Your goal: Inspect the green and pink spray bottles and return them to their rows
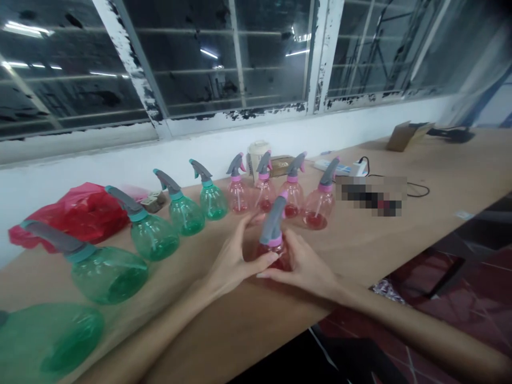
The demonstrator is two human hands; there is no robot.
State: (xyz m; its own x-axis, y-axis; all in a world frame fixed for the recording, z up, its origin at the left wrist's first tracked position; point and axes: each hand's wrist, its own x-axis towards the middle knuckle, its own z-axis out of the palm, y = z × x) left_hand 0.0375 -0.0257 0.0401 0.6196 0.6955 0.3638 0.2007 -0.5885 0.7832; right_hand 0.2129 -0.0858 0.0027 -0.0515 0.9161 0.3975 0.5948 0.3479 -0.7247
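Between my two hands stands a pink spray bottle [275, 241] with a grey and pink trigger head, upright on the table. My left hand [240, 250] wraps its left side, and my right hand [302, 261] closes round its right side; both thumbs meet at the front of the bottle. Behind it, several more pink spray bottles [313, 208] stand in a row, each with a little liquid at the bottom. To the left, several green spray bottles [154, 234] curve toward me; the nearest green bottle [52, 336] is cut off by the frame edge.
A crumpled red plastic bag [90, 213] lies at the left by the wall. Behind the pink bottles are a white container [258, 154] and a small cardboard box [282, 165]. On the right are a white charger [359, 169] with a black cable, and an open carton [406, 136].
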